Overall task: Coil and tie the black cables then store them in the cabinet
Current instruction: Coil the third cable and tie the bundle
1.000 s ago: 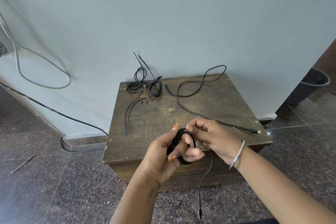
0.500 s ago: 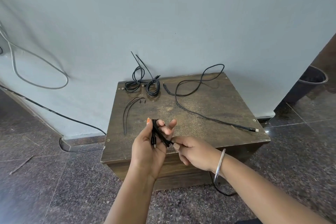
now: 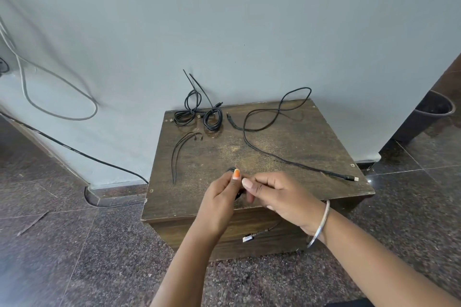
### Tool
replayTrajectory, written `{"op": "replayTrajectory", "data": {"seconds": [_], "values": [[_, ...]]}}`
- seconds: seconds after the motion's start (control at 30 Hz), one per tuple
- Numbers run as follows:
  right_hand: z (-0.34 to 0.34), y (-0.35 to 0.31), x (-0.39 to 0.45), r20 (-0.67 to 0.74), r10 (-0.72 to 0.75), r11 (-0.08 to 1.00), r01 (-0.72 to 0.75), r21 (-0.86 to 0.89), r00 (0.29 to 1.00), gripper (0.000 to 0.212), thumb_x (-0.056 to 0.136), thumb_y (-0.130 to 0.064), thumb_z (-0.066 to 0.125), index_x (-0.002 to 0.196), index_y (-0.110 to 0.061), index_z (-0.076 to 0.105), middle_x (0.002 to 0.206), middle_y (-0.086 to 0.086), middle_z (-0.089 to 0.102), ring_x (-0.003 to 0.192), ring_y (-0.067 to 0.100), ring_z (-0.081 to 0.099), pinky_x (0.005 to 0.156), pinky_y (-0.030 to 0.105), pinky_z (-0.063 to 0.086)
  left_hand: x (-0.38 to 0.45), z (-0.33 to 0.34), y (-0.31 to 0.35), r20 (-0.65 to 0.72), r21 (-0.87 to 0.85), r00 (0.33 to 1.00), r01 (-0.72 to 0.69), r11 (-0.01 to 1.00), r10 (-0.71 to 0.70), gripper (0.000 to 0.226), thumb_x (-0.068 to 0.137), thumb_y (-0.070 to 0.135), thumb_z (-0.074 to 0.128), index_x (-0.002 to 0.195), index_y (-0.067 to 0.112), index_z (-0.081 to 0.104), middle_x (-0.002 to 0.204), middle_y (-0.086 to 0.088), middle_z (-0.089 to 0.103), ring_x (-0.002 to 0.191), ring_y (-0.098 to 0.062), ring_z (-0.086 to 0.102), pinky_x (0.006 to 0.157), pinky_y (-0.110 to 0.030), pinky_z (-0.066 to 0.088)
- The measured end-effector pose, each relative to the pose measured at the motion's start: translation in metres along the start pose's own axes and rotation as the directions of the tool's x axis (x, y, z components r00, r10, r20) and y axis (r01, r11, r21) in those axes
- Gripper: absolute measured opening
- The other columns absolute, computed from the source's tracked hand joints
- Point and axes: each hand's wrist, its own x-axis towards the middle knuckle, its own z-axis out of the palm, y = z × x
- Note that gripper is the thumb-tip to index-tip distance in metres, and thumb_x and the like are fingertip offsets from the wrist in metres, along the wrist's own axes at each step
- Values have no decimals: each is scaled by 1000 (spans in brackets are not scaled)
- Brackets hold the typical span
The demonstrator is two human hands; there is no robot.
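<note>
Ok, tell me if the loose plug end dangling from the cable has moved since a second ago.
Yes. The plug end has risen, from near the floor up to the cabinet front.

Pale grey-blue wall (image 3: 224, 20) behind, plain painted finish. Grey cable (image 3: 53, 82) hangs in a loop against it at left. A thicker dark cable (image 3: 74, 151) runs along the wall base down to the floor. Floor (image 3: 74, 244) is dark speckled polished stone tile. Dark round bin (image 3: 430, 113) stands at right, near the wall corner. A thin strip (image 3: 32, 223) lies on the floor at left.
</note>
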Motion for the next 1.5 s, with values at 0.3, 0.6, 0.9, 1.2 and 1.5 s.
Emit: {"op": "replayTrajectory", "data": {"seconds": [0.3,0.6,0.9,1.2,1.5], "values": [[-3,-5,0,-140,-115,984,132,120,983,38,78,-39,66,60,-7,60,51,2,54,51,16,50,53,28,40,-3,3,-1,222,-83,962,179,980,-157,47,93,45,33,63,25,62,43,-6,49,50,-9,48,62,-21,38],[-12,6,7,-189,5,949,55,311,982,25,76,-29,67,73,-5,60,63,14,50,45,5,42,50,19,35,-3,1,5,508,-608,858,424,671,-82,55,92,45,37,85,3,70,34,-1,39,89,-29,71,98,-40,49],[1,20,11,-43,170,984,-172,-42,985,22,99,-14,42,88,-11,62,55,-8,52,40,0,36,44,15,30,0,-7,9,164,-873,974,217,437,-155,44,92,31,42,78,-1,68,46,-8,47,103,-37,66,101,-52,44],[11,13,4,168,202,905,-118,-409,965,23,100,-28,40,101,-21,63,60,-9,63,45,5,49,53,19,42,2,-2,1,30,-619,988,137,773,-151,45,92,41,40,98,3,62,97,-19,73,100,-26,64,75,-37,49],[4,1,-3,86,34,853,16,-521,996,21,94,-35,51,91,-26,70,56,-12,62,46,2,50,47,17,35,1,1,-2,-31,-22,998,58,998,-59,36,102,26,34,99,4,63,91,-12,74,86,-19,69,74,-26,54]]}}
